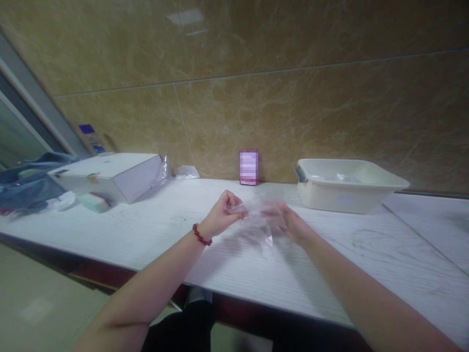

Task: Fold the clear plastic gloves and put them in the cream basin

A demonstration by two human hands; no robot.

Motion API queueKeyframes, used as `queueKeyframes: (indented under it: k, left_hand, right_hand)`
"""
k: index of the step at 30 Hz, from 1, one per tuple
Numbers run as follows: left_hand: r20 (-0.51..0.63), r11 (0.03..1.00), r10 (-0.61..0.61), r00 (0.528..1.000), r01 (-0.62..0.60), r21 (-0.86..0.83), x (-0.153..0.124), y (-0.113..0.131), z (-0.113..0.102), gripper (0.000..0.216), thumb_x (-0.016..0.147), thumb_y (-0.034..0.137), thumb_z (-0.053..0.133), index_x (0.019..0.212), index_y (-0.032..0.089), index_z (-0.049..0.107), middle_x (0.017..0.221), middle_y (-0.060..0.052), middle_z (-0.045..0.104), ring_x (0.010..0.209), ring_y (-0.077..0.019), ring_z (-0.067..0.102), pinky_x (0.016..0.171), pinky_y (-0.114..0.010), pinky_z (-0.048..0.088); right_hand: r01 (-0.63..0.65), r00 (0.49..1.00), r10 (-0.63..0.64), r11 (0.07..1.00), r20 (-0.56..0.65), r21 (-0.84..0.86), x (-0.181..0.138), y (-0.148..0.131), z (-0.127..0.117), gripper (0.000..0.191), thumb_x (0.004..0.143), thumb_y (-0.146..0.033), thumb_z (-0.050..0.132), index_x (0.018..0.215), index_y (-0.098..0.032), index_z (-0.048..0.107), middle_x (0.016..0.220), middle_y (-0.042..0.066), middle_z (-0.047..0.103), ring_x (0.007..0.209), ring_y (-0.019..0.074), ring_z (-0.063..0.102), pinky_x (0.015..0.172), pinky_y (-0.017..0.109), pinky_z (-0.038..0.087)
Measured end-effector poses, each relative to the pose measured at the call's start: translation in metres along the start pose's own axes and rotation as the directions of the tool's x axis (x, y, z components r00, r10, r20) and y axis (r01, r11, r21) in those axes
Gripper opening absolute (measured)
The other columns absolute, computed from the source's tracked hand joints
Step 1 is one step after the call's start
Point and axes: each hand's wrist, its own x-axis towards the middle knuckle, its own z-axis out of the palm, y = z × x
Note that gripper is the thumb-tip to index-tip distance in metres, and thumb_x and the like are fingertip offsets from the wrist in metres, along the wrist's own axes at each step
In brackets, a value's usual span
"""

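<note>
My left hand (223, 213), with a red bead bracelet at the wrist, is closed in a pinch on the edge of a clear plastic bag (256, 226). My right hand (287, 222) grips the other side of the same bag, its fingers partly veiled by the film and blurred. The bag hangs between both hands just above the white table (154, 230), near its middle.
A cream plastic basin (348, 186) stands at the back right. A white cardboard box (113, 176) lies at the back left, with clear plastic beside it. A small pink-striped card (248, 167) leans on the marble wall. Dark cloth (25, 186) is piled far left.
</note>
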Motion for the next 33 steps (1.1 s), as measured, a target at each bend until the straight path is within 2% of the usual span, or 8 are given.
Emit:
queueKeyframes:
  k: [4, 7, 10, 16, 20, 23, 30, 33]
  left_hand:
    - [-0.106, 0.999, -0.008, 0.994, 0.003, -0.047, -0.001, -0.011, 0.000, 0.037, 0.064, 0.019, 0.062, 0.085, 0.021, 0.032, 0.074, 0.005, 0.044, 0.064, -0.0060, 0.048, 0.059, -0.020, 0.040]
    - [-0.090, 0.997, -0.054, 0.994, 0.049, -0.058, -0.001, -0.017, 0.001, 0.040, 0.065, 0.020, 0.062, 0.095, 0.022, 0.036, 0.075, 0.004, 0.046, 0.068, -0.0075, 0.049, 0.062, -0.021, 0.040]
    - [-0.054, 0.997, -0.076, 0.996, 0.077, 0.010, -0.002, -0.018, 0.001, 0.028, 0.066, 0.022, 0.061, 0.088, 0.018, 0.044, 0.078, 0.001, 0.049, 0.072, -0.0097, 0.050, 0.067, -0.023, 0.039]
    - [-0.048, 0.977, -0.113, 0.992, 0.120, 0.178, -0.004, -0.019, -0.002, 0.027, 0.066, 0.025, 0.061, 0.088, 0.016, 0.048, 0.080, 0.000, 0.050, 0.074, -0.0111, 0.049, 0.070, -0.024, 0.038]
    - [0.050, 0.990, -0.122, 0.991, 0.119, 0.073, -0.005, -0.022, -0.004, 0.046, 0.067, 0.025, 0.061, 0.107, 0.020, 0.038, 0.073, 0.003, 0.047, 0.067, -0.0090, 0.047, 0.066, -0.023, 0.039]
    - [0.087, 0.990, -0.140, 0.986, 0.140, 0.009, -0.005, -0.024, -0.005, 0.048, 0.067, 0.025, 0.060, 0.108, 0.020, 0.036, 0.073, 0.003, 0.046, 0.067, -0.0089, 0.047, 0.066, -0.024, 0.039]
    - [0.098, 0.981, -0.192, 0.976, 0.192, 0.014, -0.007, -0.024, -0.007, 0.063, 0.062, 0.020, 0.065, 0.116, 0.025, 0.032, 0.091, -0.001, 0.048, 0.079, -0.0115, 0.050, 0.076, -0.029, 0.040]
    - [0.148, 0.969, -0.216, 0.965, 0.230, -0.085, -0.008, -0.024, -0.008, 0.067, 0.062, 0.019, 0.066, 0.118, 0.027, 0.031, 0.097, -0.002, 0.046, 0.084, -0.0134, 0.050, 0.078, -0.031, 0.039]
  right_hand:
    - [0.094, 0.994, -0.091, 0.995, 0.064, -0.038, -0.001, -0.002, 0.002, 0.042, 0.066, -0.049, 0.054, 0.100, -0.024, 0.051, 0.095, 0.005, 0.061, 0.086, 0.0167, 0.055, 0.074, 0.031, 0.041]
    - [0.068, 0.996, -0.076, 0.986, -0.051, -0.153, 0.000, -0.002, 0.006, 0.035, 0.062, -0.037, 0.063, 0.092, -0.021, 0.054, 0.090, 0.004, 0.062, 0.081, 0.0146, 0.056, 0.073, 0.029, 0.040]
    - [0.046, 0.982, -0.086, 0.972, -0.165, -0.232, 0.002, -0.002, 0.009, 0.026, 0.061, -0.036, 0.063, 0.078, -0.018, 0.057, 0.081, 0.003, 0.063, 0.072, 0.0125, 0.056, 0.070, 0.027, 0.040]
    - [0.082, 0.961, -0.141, 0.967, -0.239, -0.243, 0.004, -0.003, 0.007, 0.026, 0.061, -0.039, 0.062, 0.074, -0.016, 0.058, 0.065, 0.001, 0.060, 0.060, 0.0103, 0.053, 0.060, 0.025, 0.040]
    - [0.101, 0.946, -0.183, 0.951, -0.267, -0.293, 0.006, -0.003, 0.004, 0.030, 0.063, -0.043, 0.058, 0.074, -0.016, 0.058, 0.063, 0.001, 0.059, 0.054, 0.0086, 0.050, 0.056, 0.023, 0.040]
    - [0.103, 0.936, -0.205, 0.936, -0.285, -0.338, 0.007, -0.003, 0.001, 0.033, 0.063, -0.047, 0.055, 0.071, -0.015, 0.057, 0.054, -0.001, 0.055, 0.048, 0.0073, 0.047, 0.050, 0.022, 0.039]
    - [0.140, 0.924, -0.228, 0.949, -0.307, -0.283, 0.008, -0.001, -0.001, 0.032, 0.065, -0.047, 0.053, 0.073, -0.016, 0.055, 0.049, -0.004, 0.051, 0.042, 0.0063, 0.045, 0.039, 0.019, 0.032]
    - [0.131, 0.926, -0.206, 0.961, -0.316, -0.242, 0.009, 0.000, -0.003, 0.031, 0.066, -0.046, 0.051, 0.074, -0.016, 0.055, 0.051, -0.003, 0.052, 0.039, 0.0054, 0.043, 0.036, 0.018, 0.031]
